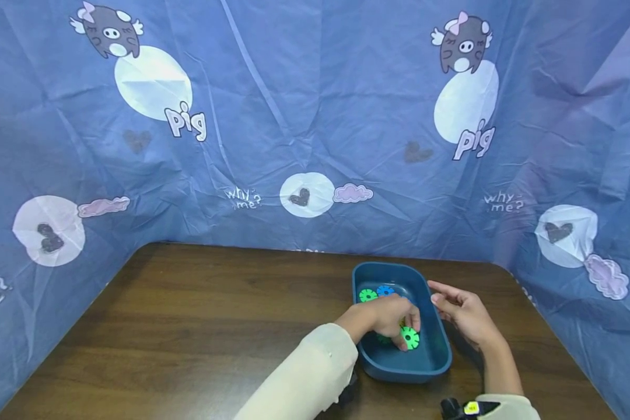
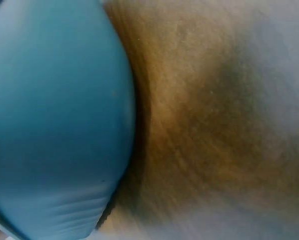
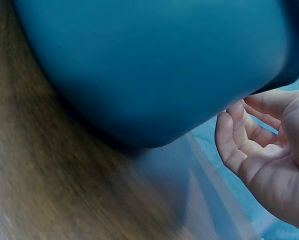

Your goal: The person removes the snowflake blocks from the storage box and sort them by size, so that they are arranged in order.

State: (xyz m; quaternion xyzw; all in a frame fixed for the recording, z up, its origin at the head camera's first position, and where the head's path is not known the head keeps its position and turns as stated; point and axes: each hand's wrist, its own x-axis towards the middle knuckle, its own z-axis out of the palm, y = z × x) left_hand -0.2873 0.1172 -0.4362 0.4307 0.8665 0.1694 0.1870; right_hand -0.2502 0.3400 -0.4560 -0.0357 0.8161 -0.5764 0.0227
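Observation:
A dark blue rounded plastic box [image 1: 399,374] stands on the table, with several notched plastic discs inside. My left hand [image 1: 385,315] reaches over its left rim. Thumb and fingers pinch a bright green notched disc [image 1: 410,338] near the middle of the box. Another green disc [image 1: 368,296] and a blue disc [image 1: 385,290] lie towards the far end; others are partly hidden under the hand. On the outer right side, my right hand [image 1: 466,315] touches the box near its rim, fingers loosely bent. The right wrist view shows these fingers [image 3: 239,132] against the box wall.
The brown wooden table [image 1: 215,315] extends far to the left of the box. A blue printed cloth [image 1: 315,140] hangs behind and around the table. A black wrist strap [image 1: 469,408] sits at the right sleeve.

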